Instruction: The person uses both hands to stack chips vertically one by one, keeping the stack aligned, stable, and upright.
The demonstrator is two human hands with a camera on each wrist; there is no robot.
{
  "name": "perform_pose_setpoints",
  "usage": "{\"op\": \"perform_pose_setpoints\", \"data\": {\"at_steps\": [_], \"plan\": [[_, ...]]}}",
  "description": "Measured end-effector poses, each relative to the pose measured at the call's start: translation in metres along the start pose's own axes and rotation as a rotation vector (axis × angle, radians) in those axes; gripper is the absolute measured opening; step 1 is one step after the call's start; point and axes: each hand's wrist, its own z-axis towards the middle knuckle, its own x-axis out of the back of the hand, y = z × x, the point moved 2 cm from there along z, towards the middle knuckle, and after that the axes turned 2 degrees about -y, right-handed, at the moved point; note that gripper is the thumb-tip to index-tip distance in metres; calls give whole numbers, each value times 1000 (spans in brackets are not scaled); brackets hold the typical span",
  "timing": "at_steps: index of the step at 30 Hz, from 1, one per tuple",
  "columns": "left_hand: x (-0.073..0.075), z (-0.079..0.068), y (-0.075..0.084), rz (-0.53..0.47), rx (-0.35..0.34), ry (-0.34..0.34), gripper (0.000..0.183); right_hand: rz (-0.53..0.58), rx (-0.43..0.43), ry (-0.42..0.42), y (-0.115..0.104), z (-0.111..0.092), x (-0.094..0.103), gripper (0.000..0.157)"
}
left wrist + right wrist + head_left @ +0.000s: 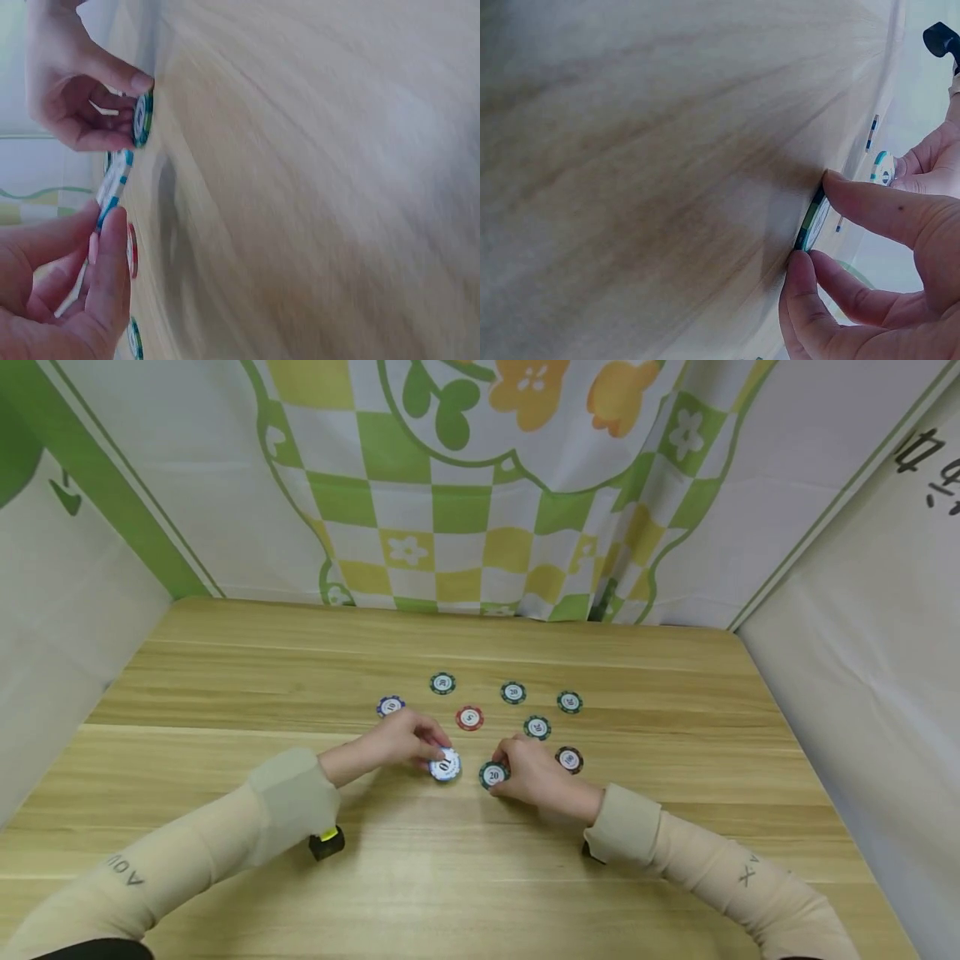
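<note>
My left hand [405,739] pinches a white and light-blue poker chip [446,765] marked 10 between thumb and fingers. In the left wrist view that chip [114,187] is tilted above the wooden table. My right hand [534,772] grips a green poker chip [493,775] marked 20 by its edges. Seen from the right wrist, the green chip [813,219] stands tilted, with thumb and fingertips at opposite sides. The two held chips are a short way apart. Just beyond the left hand lies a blue chip [391,706], and a red chip [469,718] lies between the hands, farther back.
Green chips [442,683], [513,692], [570,702] lie flat toward the back. Another green chip [537,727] and a dark chip [569,760] are close to the right hand. A patterned curtain [450,527] hangs behind the wooden table [465,893].
</note>
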Motion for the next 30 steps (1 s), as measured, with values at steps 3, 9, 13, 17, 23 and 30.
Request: {"op": "perform_pose_setpoints", "data": {"at_steps": [3, 9, 13, 17, 23, 30], "plan": [[-3, 1, -1, -85, 67, 15, 16, -9, 7, 1, -1, 0, 1, 33], [-10, 4, 1, -206, 134, 43, 19, -24, 15, 4, -3, -1, 1, 32], [-14, 6, 3, -228, 135, 59, 21, -31, 17, 11, -4, -2, 1, 32], [-18, 9, 4, -256, 142, 77, 22, -38, 25, 19, -4, -2, 1, 32], [-26, 13, 7, -307, 132, 47, 23, -45, 35, 17, -4, -2, 1, 34], [-31, 17, 6, -348, 159, 38, 24, -36, 38, 19, -5, -2, 2, 34]]}}
